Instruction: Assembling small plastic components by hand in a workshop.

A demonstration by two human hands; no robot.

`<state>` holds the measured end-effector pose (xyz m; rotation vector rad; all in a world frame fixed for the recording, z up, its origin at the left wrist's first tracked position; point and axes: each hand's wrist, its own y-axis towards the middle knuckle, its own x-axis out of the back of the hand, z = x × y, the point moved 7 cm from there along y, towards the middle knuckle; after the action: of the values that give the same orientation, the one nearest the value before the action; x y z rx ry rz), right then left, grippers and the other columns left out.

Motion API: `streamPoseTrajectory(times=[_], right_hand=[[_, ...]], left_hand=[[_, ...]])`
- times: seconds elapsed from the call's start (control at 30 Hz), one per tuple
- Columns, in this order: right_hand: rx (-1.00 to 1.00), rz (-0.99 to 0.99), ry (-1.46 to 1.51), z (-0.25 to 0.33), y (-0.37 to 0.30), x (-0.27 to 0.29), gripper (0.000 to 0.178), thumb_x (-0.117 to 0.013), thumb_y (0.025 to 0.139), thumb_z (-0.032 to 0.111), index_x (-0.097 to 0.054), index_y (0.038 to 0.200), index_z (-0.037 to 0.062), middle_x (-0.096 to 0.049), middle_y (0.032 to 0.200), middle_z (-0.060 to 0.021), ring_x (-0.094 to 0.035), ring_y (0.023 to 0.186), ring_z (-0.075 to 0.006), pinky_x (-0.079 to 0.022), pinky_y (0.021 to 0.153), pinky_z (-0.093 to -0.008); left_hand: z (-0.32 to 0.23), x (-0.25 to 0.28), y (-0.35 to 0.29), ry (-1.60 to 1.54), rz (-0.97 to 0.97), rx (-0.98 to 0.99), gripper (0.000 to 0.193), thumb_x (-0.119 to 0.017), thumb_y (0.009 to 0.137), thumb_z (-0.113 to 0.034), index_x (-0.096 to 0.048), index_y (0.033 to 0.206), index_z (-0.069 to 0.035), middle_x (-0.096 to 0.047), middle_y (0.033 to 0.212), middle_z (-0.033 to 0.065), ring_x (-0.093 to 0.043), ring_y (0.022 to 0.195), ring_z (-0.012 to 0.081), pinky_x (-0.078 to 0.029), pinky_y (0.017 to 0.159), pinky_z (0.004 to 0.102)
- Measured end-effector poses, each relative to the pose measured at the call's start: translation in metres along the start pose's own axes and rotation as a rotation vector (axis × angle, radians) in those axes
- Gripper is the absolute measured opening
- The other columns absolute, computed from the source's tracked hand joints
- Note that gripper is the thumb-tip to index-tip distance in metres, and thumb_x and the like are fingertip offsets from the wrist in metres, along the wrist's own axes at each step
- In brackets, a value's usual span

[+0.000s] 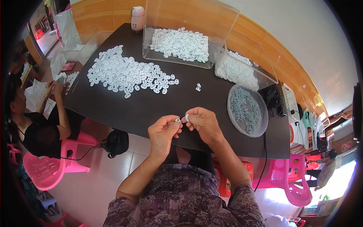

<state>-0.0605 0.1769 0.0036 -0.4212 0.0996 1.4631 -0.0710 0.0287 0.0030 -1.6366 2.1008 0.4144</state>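
Note:
Above the table's front edge, my left hand [163, 135] pinches a small white plastic piece with dark holes [177, 120]. Close to its right, my right hand [206, 124] grips a white oval plastic piece [187, 117] between thumb and finger. The two pieces nearly meet; whether they touch I cannot tell. A large loose pile of white oval two-holed pieces [123, 72] spreads over the dark table [117, 109] at the left. A few similar pieces [198, 87] lie apart beyond my right hand. To the right, a round clear tub [266, 115] holds many small grey-green parts [244, 108].
A clear bin [191, 17] of white pieces stands at the back, another clear bin [264, 75] beside it. A pink-and-white bottle [137, 19] stands behind. A black cable [264, 147] hangs over the front edge. At left, another person [34, 125] sits handling something.

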Motion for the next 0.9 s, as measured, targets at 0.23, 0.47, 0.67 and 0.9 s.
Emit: streamPoseTrajectory(times=[0.23, 0.47, 0.67, 0.9], right_hand=[[0.027, -0.027, -0.106, 0.003, 0.001, -0.001, 0.014, -0.059, 0.087, 0.006, -0.060, 0.099, -0.0012, -0.066, 0.082, -0.0081, -0.057, 0.066, -0.0085, -0.044, 0.059, -0.0198], [0.164, 0.045, -0.324, 0.009, -0.005, -0.010, 0.015, -0.062, 0.086, 0.007, -0.063, 0.099, -0.0019, -0.065, 0.082, -0.0037, -0.057, 0.070, -0.0057, -0.043, 0.060, -0.0185], [0.202, -0.018, -0.220, 0.010, -0.005, -0.013, 0.014, -0.062, 0.086, 0.005, -0.064, 0.098, -0.0014, -0.065, 0.085, -0.0040, -0.057, 0.072, -0.0065, -0.044, 0.062, -0.0191], [0.233, 0.062, -0.135, 0.006, -0.005, -0.013, 0.015, -0.061, 0.085, 0.001, -0.063, 0.100, -0.0015, -0.065, 0.085, -0.0030, -0.058, 0.074, -0.0059, -0.044, 0.061, -0.0183]], left_hand=[[0.001, 0.002, 0.001, -0.009, -0.015, -0.007, 0.014, -0.062, 0.086, -0.002, -0.063, 0.097, 0.005, -0.066, 0.079, 0.0099, -0.059, 0.063, 0.0120, -0.047, 0.054, 0.0219], [0.000, 0.003, 0.003, -0.031, 0.006, 0.021, 0.017, -0.062, 0.086, -0.003, -0.063, 0.099, 0.006, -0.066, 0.079, 0.0107, -0.060, 0.062, 0.0124, -0.047, 0.054, 0.0221], [0.005, 0.000, -0.001, -0.020, 0.037, 0.066, 0.016, -0.061, 0.086, -0.002, -0.064, 0.098, 0.007, -0.066, 0.079, 0.0113, -0.060, 0.062, 0.0126, -0.047, 0.054, 0.0224], [0.004, 0.001, -0.003, -0.038, 0.028, 0.063, 0.015, -0.061, 0.086, -0.002, -0.064, 0.098, 0.006, -0.066, 0.079, 0.0113, -0.060, 0.062, 0.0127, -0.047, 0.054, 0.0223]])
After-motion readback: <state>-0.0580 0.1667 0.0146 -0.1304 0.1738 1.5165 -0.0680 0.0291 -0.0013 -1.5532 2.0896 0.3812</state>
